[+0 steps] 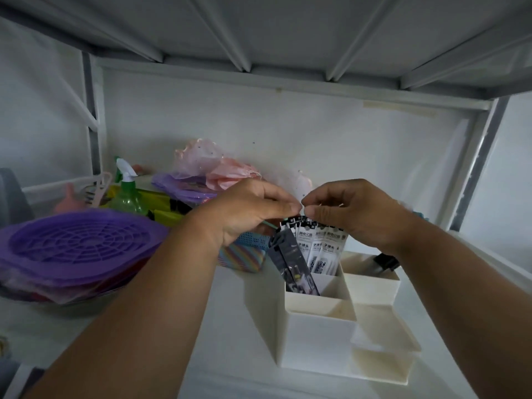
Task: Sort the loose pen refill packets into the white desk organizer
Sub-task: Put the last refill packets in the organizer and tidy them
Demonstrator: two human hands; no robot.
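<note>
The white refill packets (321, 249) stand fanned and upright, their lower ends down in a far compartment of the white desk organizer (316, 335), tops showing black-and-white print. Just left of them a dark packet (290, 263) leans at a tilt, its foot in the compartment nearer the camera. Both hands meet right over the packet tops: the left hand (244, 210) has fingers curled, thumb and forefinger pinching at the top edge of the white packets, and the right hand (354, 211) mirrors it, fingertips pinching the same top edge from the right side. The two thumbs nearly touch. The organizer sits on the white shelf (224, 341), right of centre, with lower open compartments stepping down toward the near right. Behind the left hand sits a blue mesh basket (250, 240) on a rainbow-striped box (241, 259). Far left, a purple perforated tray (80, 240) tops a stack, a green spray bottle (128, 191) stands beyond it, and pink plastic bags (213, 165) pile against the back wall.
</note>
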